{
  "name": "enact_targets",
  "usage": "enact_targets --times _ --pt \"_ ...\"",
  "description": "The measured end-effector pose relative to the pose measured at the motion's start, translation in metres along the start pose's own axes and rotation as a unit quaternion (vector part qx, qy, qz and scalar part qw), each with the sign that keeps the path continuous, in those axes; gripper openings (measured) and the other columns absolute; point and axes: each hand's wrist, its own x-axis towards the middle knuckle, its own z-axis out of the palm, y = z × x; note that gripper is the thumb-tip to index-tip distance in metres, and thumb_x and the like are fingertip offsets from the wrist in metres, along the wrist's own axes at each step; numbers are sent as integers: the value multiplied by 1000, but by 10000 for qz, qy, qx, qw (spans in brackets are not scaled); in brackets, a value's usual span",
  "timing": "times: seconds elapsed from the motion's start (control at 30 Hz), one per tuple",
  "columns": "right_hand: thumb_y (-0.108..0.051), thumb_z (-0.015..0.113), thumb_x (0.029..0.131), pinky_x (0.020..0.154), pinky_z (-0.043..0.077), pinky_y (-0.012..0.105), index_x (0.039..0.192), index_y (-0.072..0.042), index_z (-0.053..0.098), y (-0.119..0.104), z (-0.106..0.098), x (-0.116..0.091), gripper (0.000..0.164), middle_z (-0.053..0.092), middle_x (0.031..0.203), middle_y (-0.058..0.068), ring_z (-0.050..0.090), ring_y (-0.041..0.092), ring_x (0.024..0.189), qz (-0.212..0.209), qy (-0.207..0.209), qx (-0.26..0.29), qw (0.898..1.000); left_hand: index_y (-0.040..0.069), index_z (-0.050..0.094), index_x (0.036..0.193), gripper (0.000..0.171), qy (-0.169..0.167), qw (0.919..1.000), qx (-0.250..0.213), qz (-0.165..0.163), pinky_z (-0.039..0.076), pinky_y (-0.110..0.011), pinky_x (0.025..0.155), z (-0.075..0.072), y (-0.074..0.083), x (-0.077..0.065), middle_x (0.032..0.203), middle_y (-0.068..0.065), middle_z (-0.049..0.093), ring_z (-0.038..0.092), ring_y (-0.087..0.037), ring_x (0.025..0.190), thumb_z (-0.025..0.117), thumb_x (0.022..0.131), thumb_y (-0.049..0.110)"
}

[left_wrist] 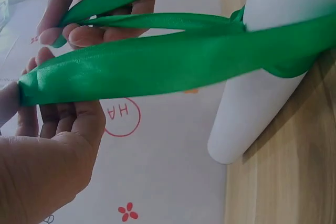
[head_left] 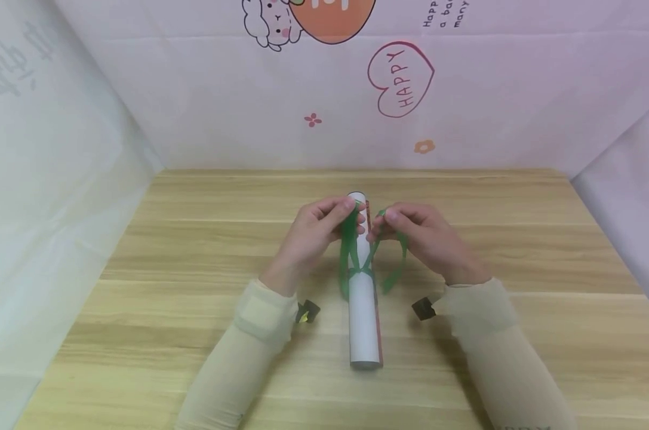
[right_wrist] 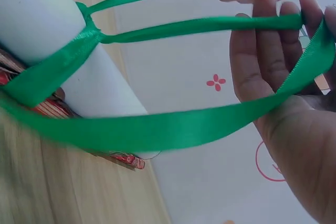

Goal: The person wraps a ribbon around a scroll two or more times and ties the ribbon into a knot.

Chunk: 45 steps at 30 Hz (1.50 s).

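Observation:
A white paper roll (head_left: 364, 322) lies lengthwise on the wooden table, pointing away from me. Green ribbon (left_wrist: 157, 69) wraps round its middle, crossing on top at a small knot (right_wrist: 93, 31). My left hand (head_left: 308, 236) pinches one end of the ribbon between thumb and fingers above the roll's far half, and a long strand hangs down on that side. On the other side my right hand (head_left: 428, 236) pinches the second end, its loose tail drooping to the right. Both strands rise from the knot in a V.
Along the roll's right side shows a red patterned strip (right_wrist: 126, 159). Small dark wrist-camera pieces (head_left: 424, 309) jut inward from both cuffs. Behind the table (head_left: 195, 239) hangs a white printed cloth (head_left: 222, 107), with more white cloth at the left and right sides.

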Motion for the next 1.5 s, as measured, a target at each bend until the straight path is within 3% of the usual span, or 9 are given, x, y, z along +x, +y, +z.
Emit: enact_targets --times 0.27,0.47,0.67,0.87,1.03,1.2,1.37,1.5 --pt "-13 47 113 92 60 30 110 -9 75 7 1 3 28 73 100 0 67 15 90 -168 -88 229 9996 -10 69 121 28 200 9975 -679 -78 61 -21 82 -1 -3 2 83 2 68 65 -10 79 60 108 14" --pt "-11 46 113 93 57 26 121 -7 73 8 1 2 28 71 102 2 65 15 96 -75 -16 139 9999 1 72 105 13 145 9985 -526 25 61 -23 84 -4 -3 2 84 1 69 67 -11 76 64 106 10" --pt "-10 50 112 99 54 22 127 -7 71 7 1 2 27 71 108 -1 63 14 105 64 70 -97 9999 -12 66 122 27 85 9994 -335 -57 61 -24 87 -6 -1 1 88 1 70 68 -10 77 64 105 8" --pt "-12 52 112 97 56 23 133 -5 69 5 4 3 28 71 106 0 65 15 101 158 146 -526 9984 -12 65 129 31 35 9998 -138 -98 60 -27 92 -9 1 1 91 4 70 68 -10 75 63 106 9" --pt "-14 53 111 97 59 28 127 0 70 5 5 5 27 73 103 -2 70 16 97 248 232 -829 9960 -11 65 128 29 8 9998 -167 -72 60 -27 91 -11 1 0 91 3 70 68 -10 74 63 106 8" --pt "-17 58 109 99 59 29 123 3 71 4 5 4 27 79 104 -3 73 15 104 614 426 -1078 9914 -11 64 128 30 14 9998 -171 -109 60 -27 92 -11 1 0 93 1 70 69 -10 74 63 106 8" --pt "-21 62 108 107 52 28 122 -2 72 2 4 3 26 80 105 -2 72 17 112 994 537 -1223 9860 -11 64 129 31 2 9999 -96 -144 60 -28 95 -12 1 0 94 1 69 69 -10 76 63 106 10" --pt "-23 62 108 114 45 37 121 -2 68 1 4 3 25 81 102 -1 70 19 116 1065 541 -1211 9854 -8 66 125 27 18 9999 -76 -129 60 -29 95 -12 1 1 93 1 70 69 -11 76 64 105 10"
